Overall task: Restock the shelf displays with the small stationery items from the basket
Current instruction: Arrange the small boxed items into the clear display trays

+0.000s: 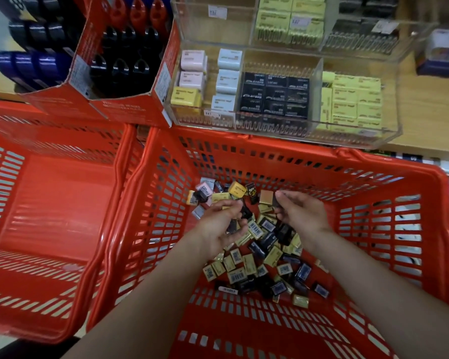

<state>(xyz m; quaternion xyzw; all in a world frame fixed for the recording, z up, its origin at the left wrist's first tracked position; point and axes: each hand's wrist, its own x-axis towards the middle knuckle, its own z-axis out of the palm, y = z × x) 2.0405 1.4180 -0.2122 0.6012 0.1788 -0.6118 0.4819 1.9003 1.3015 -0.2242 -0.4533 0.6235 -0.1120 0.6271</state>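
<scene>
Shelf displays point(283, 99) are sitting just beyond the red basket point(373, 177) — inside it, both hands are working over the small packets point(257, 257): left hand point(224, 224) pinching dark packets, right hand point(300, 212) gripping another.

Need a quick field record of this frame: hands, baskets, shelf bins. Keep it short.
left hand: in the right basket, fingers curled on dark small packs
right hand: in the same basket, pinching a dark pack
right basket: red, holds a loose pile of yellow and black packs
left basket: red, no items visible
acrylic bin: compartments with pink, pale blue, yellow and black boxes
red carton: dark and red items upright
</scene>
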